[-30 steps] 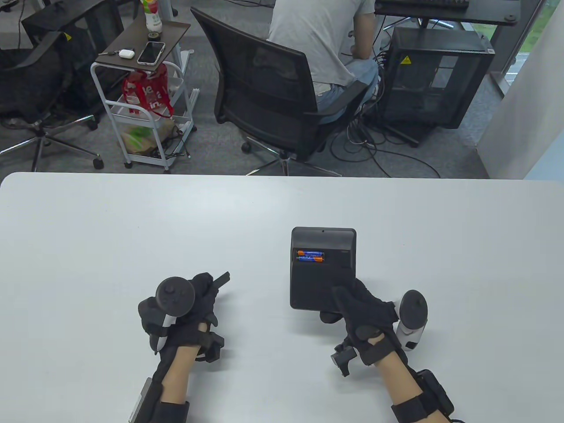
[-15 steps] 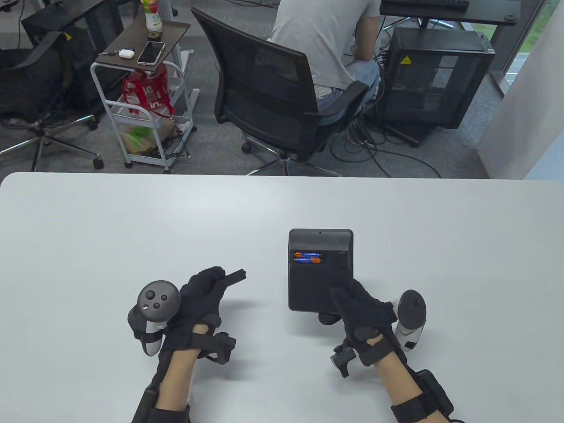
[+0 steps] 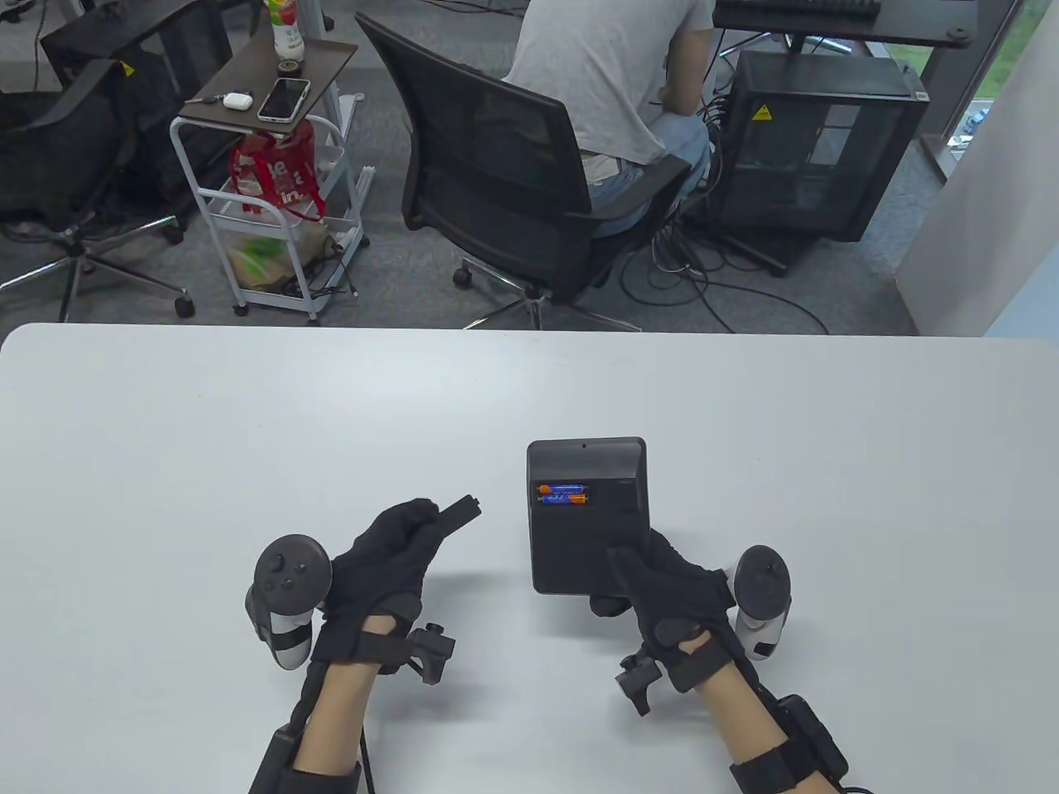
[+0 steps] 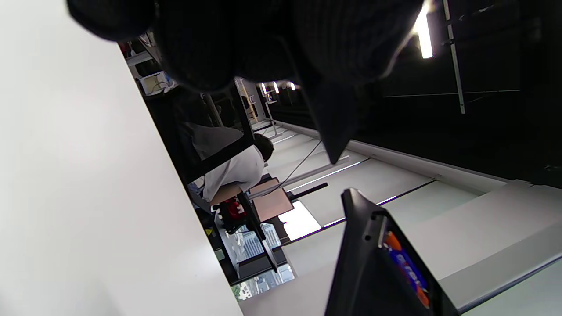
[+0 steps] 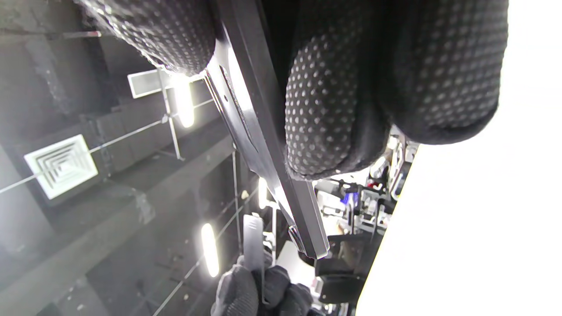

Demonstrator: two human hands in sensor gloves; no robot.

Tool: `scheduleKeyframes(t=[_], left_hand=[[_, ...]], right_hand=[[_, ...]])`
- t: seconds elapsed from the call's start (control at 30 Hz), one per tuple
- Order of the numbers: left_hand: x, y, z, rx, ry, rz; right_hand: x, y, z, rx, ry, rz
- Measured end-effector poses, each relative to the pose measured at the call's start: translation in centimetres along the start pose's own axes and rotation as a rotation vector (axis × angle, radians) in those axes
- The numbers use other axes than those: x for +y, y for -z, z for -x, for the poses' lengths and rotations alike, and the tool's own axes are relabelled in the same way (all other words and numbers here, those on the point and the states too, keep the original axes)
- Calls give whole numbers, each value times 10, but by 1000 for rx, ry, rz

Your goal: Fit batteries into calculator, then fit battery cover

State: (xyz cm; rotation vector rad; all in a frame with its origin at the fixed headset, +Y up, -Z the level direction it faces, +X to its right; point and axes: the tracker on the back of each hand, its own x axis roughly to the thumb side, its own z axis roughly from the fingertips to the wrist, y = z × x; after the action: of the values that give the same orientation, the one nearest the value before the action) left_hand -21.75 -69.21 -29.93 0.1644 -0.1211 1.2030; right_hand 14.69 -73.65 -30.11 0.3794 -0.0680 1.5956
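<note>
The black calculator [image 3: 586, 513] is held face down, back side up, its near end lifted off the white table [image 3: 248, 430]. Two blue-and-orange batteries [image 3: 564, 495] sit side by side in its open compartment; they also show in the left wrist view [image 4: 406, 272]. My right hand [image 3: 662, 587] grips the calculator's near edge, thumb on top, fingers [image 5: 333, 96] underneath. My left hand [image 3: 389, 554] pinches the small black battery cover [image 3: 459, 511] and holds it above the table, left of the calculator. The cover shows in the right wrist view [image 5: 253, 250].
Beyond the table's far edge stand a black office chair [image 3: 513, 182] with a seated person, a white cart [image 3: 265, 190] with a phone, and a black computer case [image 3: 811, 141]. White tabletop lies all around the hands.
My left hand has lifted the battery cover and carried it right toward the calculator. My right hand has drawn the calculator slightly left and nearer.
</note>
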Motion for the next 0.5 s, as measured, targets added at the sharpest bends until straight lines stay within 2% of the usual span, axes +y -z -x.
scheduleKeyframes(t=[0.3, 0.5], left_hand=[[-6, -2, -8, -70, -43, 37], [-13, -2, -9, -67, -77, 70]], right_hand=[[9, -1, 1, 0, -53, -26], [16, -2, 1, 2, -90, -61]])
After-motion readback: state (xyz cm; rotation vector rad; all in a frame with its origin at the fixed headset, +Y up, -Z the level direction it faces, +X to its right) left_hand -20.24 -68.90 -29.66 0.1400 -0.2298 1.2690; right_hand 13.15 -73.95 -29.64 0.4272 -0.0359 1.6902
